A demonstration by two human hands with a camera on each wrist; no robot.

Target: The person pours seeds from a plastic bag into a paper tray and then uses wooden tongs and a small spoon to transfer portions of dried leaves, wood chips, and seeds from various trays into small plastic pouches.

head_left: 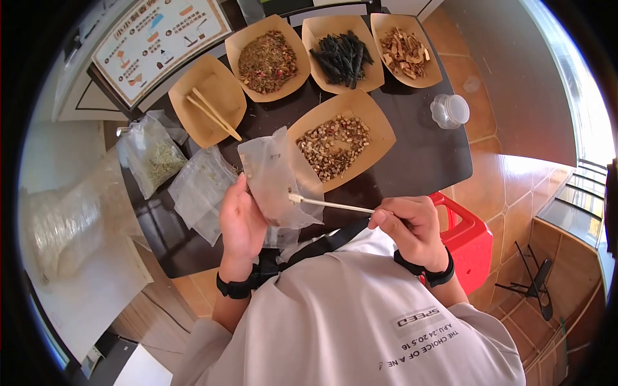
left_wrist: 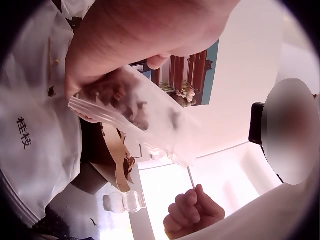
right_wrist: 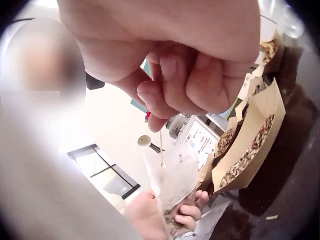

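Note:
My left hand (head_left: pixel 241 222) holds a translucent zip bag (head_left: pixel 273 174) upright in front of my body. Brown dried pieces show through the bag's lower part in both wrist views, with the left fingers (right_wrist: pixel 187 217) wrapped around it. Between thumb and fingers, my right hand (head_left: pixel 412 231) pinches a thin, long-handled spoon (head_left: pixel 341 206). Its small pale tip overlaps the bag in the head view and points down at the bag in the right wrist view. Just beyond the bag lies a paper tray (head_left: pixel 381 132) of chopped, light-coloured herb pieces.
Along the back of the dark table (head_left: pixel 421 148) stand paper trays of dried herbs and a tray (head_left: pixel 193 80) with wooden tongs (head_left: pixel 215 114). More clear bags (head_left: pixel 151 154) lie at left, beneath an instruction board (head_left: pixel 158 48). A lidded jar (head_left: pixel 450 110) and red stool (head_left: pixel 467 251) are at right.

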